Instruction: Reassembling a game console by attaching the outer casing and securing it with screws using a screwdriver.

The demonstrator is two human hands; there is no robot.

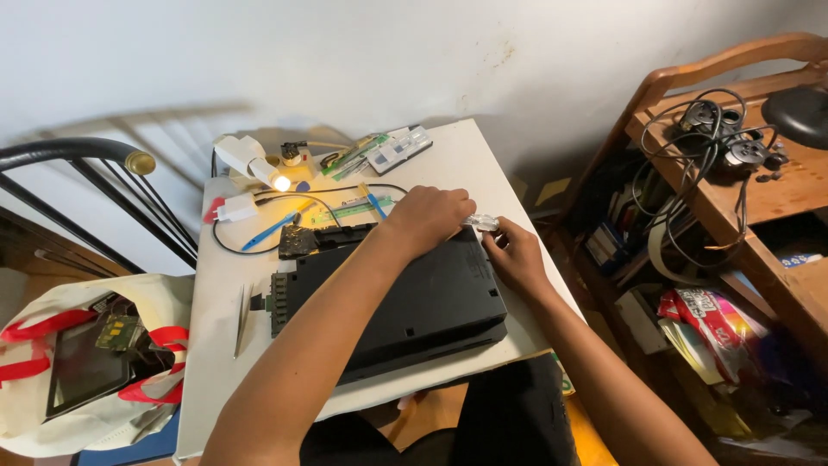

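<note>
On the white tabletop, a large black console case lies flat, its long axis running from the near left toward the far right. Both hands meet at its far right corner. The left hand reaches across the top of the case, and its grip is closed on a small pale clear part at the case's far edge. The right hand rests on the case just beside that part, fingertips touching it from the near side; whether its grip is shut I cannot tell. Left of the hands lie a dark circuit board, a black cable, a blue tool, a lit small lamp and tweezers.
</note>
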